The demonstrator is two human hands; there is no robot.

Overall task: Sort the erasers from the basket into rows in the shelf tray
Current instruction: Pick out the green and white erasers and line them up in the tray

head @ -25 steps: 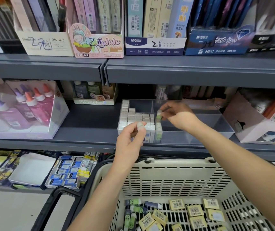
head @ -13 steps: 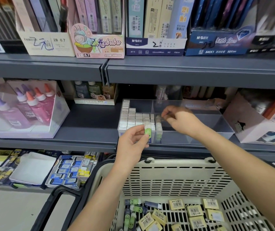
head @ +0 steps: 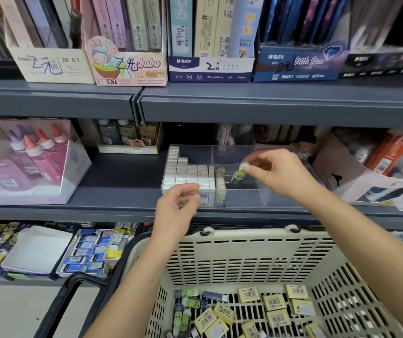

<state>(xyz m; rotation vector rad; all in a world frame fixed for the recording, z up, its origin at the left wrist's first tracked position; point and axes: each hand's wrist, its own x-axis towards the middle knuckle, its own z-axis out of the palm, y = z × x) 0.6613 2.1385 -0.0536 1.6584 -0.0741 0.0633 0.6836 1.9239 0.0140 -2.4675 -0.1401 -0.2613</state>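
1. Eraser (head: 239, 173), green-faced with a white cap, is hanging over the right compartment of the clear shelf tray (head: 256, 200), not yet set down. Its long axis is tilting, with the cap pointing up and right toward the fingers and the body slanting down and left.
2. The right hand (head: 278, 174) is pinching that cap between thumb and forefinger, with the other fingers curling loosely. It is holding only this one piece.
3. A single line of green erasers (head: 220, 178) is standing just left of the held one, beside the divider. The free place is probably lying next to that line, so the coming move is likely turning on a short shift left and down, with the eraser brought upright. The line is too blurred for counting.
4. White erasers (head: 188, 174) are filling the left compartment in about five columns, the leftmost reaching furthest back.
5. The left hand (head: 178, 211) is hovering before the tray's front wall, fingers loosely curled, apparently holding nothing. It is sitting further from the green line than the right hand.
6. The basket (head: 244, 252) below is holding four loose green erasers (head: 194, 302), one dark blue eraser (head: 216, 295) and at least ten yellow erasers (head: 273, 302). The frame edge is cutting off more.
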